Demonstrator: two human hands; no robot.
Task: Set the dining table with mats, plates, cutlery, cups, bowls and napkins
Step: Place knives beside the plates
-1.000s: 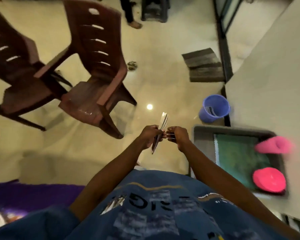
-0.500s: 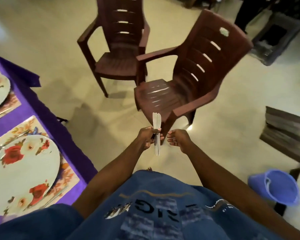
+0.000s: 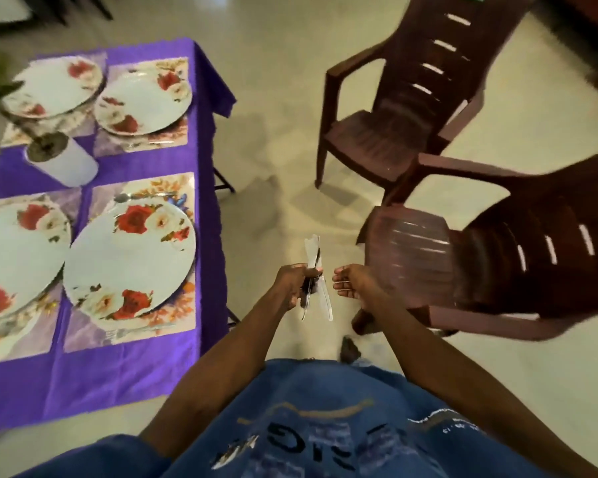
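Observation:
My left hand (image 3: 296, 282) grips a small bundle of metal cutlery (image 3: 314, 260), held upright above the floor in front of me. My right hand (image 3: 351, 282) hovers just to its right, fingers apart, holding nothing. To the left stands the table under a purple cloth (image 3: 118, 367). Several floral mats each carry a white plate with red roses; the nearest plate (image 3: 128, 260) lies left of my hands. A spoon (image 3: 142, 195) lies on the mat beyond that plate, and a fork (image 3: 135, 331) on its near side.
A white pot with a plant (image 3: 63, 160) stands in the middle of the table. Two dark brown plastic chairs stand to the right: one close by (image 3: 497, 257), one further back (image 3: 411, 108). Pale tiled floor lies between table and chairs.
The view has swung left, so the table now fills the left side. My right hand has let go of the cutlery and moved slightly right; my left hand still holds it.

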